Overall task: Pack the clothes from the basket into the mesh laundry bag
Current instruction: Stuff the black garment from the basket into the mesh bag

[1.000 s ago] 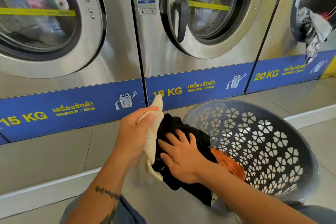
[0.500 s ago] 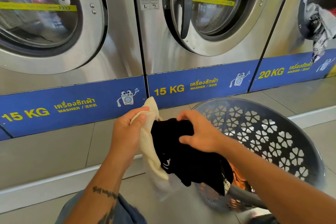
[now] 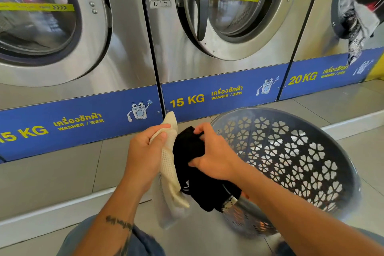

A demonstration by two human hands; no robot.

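Note:
My left hand [image 3: 143, 151] grips the top edge of a cream mesh laundry bag [image 3: 170, 174], which hangs down in front of me. My right hand [image 3: 214, 156] holds a black garment [image 3: 195, 176] bunched against the bag's opening, fingers curled round its upper fold. The garment's lower part hangs down with a patterned trim showing. Tilted toward me at the right is the grey perforated basket [image 3: 291, 151]. A bit of orange cloth [image 3: 245, 196] shows at its near rim, below my right forearm.
A row of steel washers [image 3: 218, 27] stands straight ahead on a raised tiled step [image 3: 52, 174]. The right-hand washer's door is open with clothes [image 3: 357, 25] hanging out. My knees in blue denim [image 3: 143, 241] are at the bottom edge.
My right hand lifted the black garment out of the basket and brought it up against the mesh bag. The left hand kept its grip on the bag.

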